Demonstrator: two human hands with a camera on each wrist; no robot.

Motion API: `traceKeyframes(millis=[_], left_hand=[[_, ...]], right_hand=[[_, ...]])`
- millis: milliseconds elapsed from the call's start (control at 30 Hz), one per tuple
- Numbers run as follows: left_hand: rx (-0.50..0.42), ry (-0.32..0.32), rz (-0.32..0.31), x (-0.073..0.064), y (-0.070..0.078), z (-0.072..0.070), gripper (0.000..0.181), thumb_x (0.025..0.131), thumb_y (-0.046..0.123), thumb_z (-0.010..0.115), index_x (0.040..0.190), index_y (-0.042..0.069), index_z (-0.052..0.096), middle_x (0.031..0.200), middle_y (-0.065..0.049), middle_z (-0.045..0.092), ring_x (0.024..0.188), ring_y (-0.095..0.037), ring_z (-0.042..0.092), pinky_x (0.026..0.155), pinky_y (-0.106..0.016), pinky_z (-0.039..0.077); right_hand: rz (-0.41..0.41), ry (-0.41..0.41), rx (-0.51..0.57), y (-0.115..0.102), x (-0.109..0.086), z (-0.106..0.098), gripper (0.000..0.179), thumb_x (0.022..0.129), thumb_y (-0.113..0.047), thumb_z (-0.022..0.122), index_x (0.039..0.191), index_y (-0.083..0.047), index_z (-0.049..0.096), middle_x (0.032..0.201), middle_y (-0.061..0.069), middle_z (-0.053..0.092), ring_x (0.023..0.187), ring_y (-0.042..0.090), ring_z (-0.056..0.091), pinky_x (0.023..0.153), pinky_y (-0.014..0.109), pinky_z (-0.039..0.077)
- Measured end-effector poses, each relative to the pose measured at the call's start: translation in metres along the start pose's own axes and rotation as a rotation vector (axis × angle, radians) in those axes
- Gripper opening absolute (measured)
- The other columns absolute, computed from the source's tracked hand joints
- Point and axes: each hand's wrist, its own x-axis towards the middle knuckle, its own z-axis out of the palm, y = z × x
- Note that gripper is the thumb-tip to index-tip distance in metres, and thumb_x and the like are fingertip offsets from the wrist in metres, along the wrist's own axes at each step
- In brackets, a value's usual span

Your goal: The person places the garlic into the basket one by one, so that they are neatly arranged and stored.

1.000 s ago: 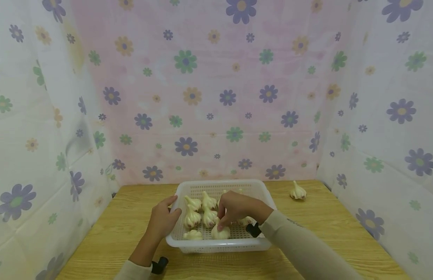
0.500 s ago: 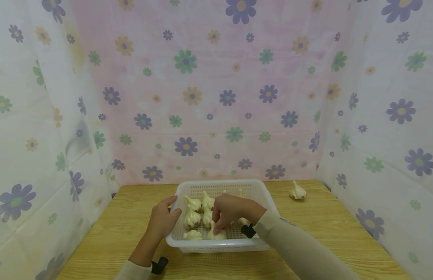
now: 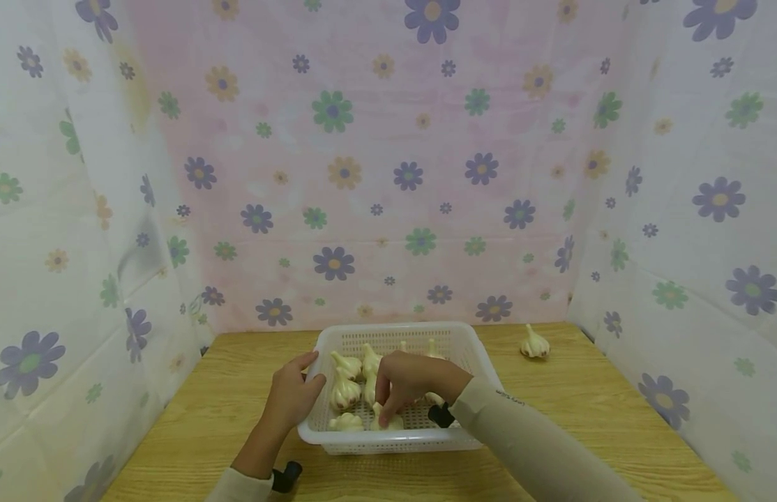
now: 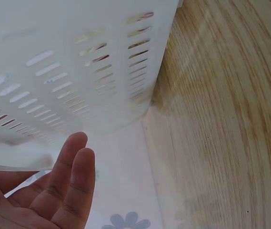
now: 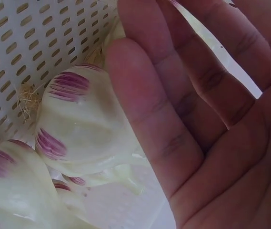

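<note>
A white perforated plastic basket (image 3: 401,436) on the wooden table holds several whitish garlic bulbs (image 3: 344,394) with purple streaks. My left hand (image 3: 292,392) holds the basket's left rim, thumb over the edge. The left wrist view has its fingers (image 4: 82,176) against the outer side. Reaching inside, my right hand (image 3: 410,380) pinches the neck of a garlic bulb (image 3: 393,422) near the front wall. The right wrist view shows its fingers (image 5: 140,100) close beside other garlic bulbs (image 5: 85,119); the pinched neck is hidden there. The hand covers some bulbs in the middle.
One more garlic bulb (image 3: 535,344) sits on the table (image 3: 564,397), right of the basket. Flower-printed cloth (image 3: 376,139) hangs at the back and along both sides. Another bulb (image 3: 346,422) lies in the basket's front left corner.
My right hand has moved slightly left along the front of the basket, shifting the pinched garlic bulb left with it. The left hand stays on the rim.
</note>
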Motion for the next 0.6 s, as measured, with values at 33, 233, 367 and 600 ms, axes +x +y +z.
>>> traceKeyframes(millis=[33, 233, 367, 600], left_hand=[[-0.001, 0.0, -0.001, 0.0, -0.0002, 0.0002, 0.054, 0.095, 0.013, 0.064, 0.147, 0.0, 0.056, 0.141, -0.028, 0.061, 0.098, -0.032, 0.077, 0.061, -0.035, 0.064], [0.007, 0.002, 0.005, 0.0006, -0.0005, 0.0006, 0.053, 0.095, 0.012, 0.063, 0.146, -0.001, 0.056, 0.14, -0.028, 0.061, 0.098, -0.033, 0.077, 0.061, -0.036, 0.064], [0.012, 0.008, -0.007, 0.001, -0.0012, 0.0009, 0.053, 0.095, 0.013, 0.063, 0.146, 0.001, 0.057, 0.141, -0.027, 0.062, 0.099, -0.033, 0.076, 0.061, -0.036, 0.064], [0.011, 0.002, -0.021, 0.0007, -0.0019, 0.0007, 0.054, 0.095, 0.014, 0.063, 0.147, 0.001, 0.056, 0.142, -0.028, 0.06, 0.1, -0.033, 0.076, 0.062, -0.036, 0.064]], right_hand=[[0.007, 0.001, 0.002, -0.0001, -0.0002, 0.0, 0.02, 0.077, -0.029, 0.092, 0.065, -0.025, 0.076, 0.059, -0.006, 0.071, 0.051, 0.022, 0.062, 0.044, 0.023, 0.046], [-0.003, -0.009, -0.021, 0.0014, -0.0006, -0.0003, 0.021, 0.075, -0.028, 0.093, 0.065, -0.025, 0.074, 0.063, -0.014, 0.069, 0.052, 0.013, 0.059, 0.047, 0.023, 0.048], [-0.028, -0.019, -0.028, 0.0035, -0.0011, -0.0015, 0.024, 0.075, -0.027, 0.093, 0.065, -0.025, 0.072, 0.064, -0.016, 0.065, 0.052, 0.003, 0.047, 0.049, 0.023, 0.046], [-0.032, -0.015, -0.024, 0.0063, -0.0036, -0.0049, 0.016, 0.073, -0.03, 0.094, 0.073, -0.029, 0.078, 0.077, -0.018, 0.072, 0.063, 0.003, 0.059, 0.058, 0.024, 0.055]])
